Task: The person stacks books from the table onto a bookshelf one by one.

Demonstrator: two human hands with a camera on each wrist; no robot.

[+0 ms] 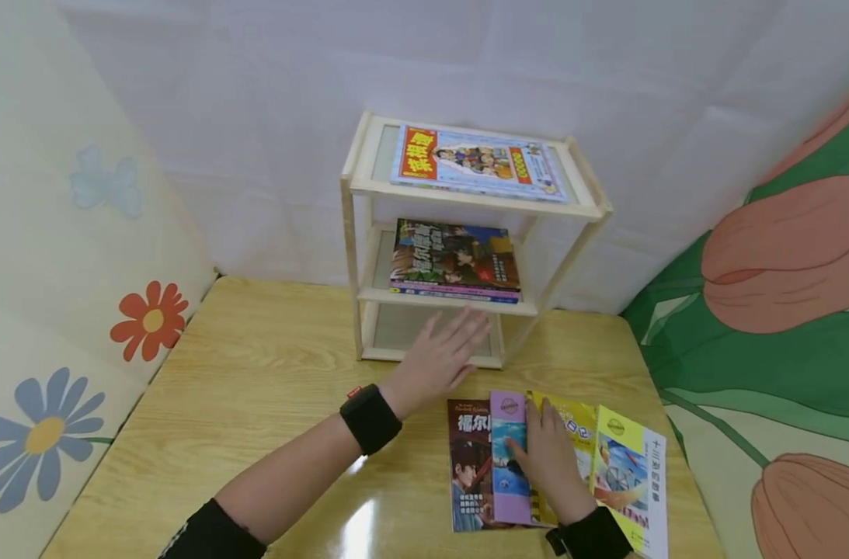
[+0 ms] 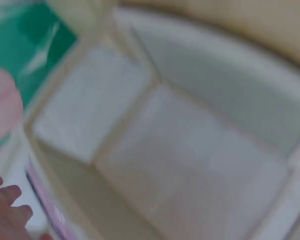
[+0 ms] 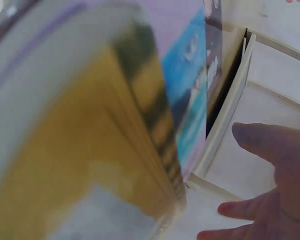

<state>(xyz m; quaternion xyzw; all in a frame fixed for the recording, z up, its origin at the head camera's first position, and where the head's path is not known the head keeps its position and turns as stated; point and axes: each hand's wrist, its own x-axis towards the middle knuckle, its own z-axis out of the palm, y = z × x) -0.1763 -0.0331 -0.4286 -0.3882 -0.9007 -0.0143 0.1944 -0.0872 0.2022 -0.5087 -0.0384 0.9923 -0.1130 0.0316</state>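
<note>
My left hand [image 1: 438, 361] reaches with spread, straight fingers in front of the wooden shelf rack [image 1: 466, 199], overlapping its lower tier in the head view. Nothing is in its grip. My right hand [image 1: 553, 464] lies over a row of overlapping books on the table, fingers extended across a yellow book [image 1: 583, 435] and thumb over a purple book [image 1: 511, 508]. Left of these a dark comic book [image 1: 466, 505] is partly covered; at the right lies a yellow-and-white book [image 1: 623, 473]. In the right wrist view, the fingers [image 3: 250, 210] are straight and spread.
On the rack's top tier lies a light blue book [image 1: 480, 163]. A stack of books topped by a dark comic [image 1: 459, 256] rests on its middle tier. The wooden table [image 1: 256, 388] meets a white cloth [image 1: 277, 155] behind and flower-painted panels [image 1: 760, 388] at both sides.
</note>
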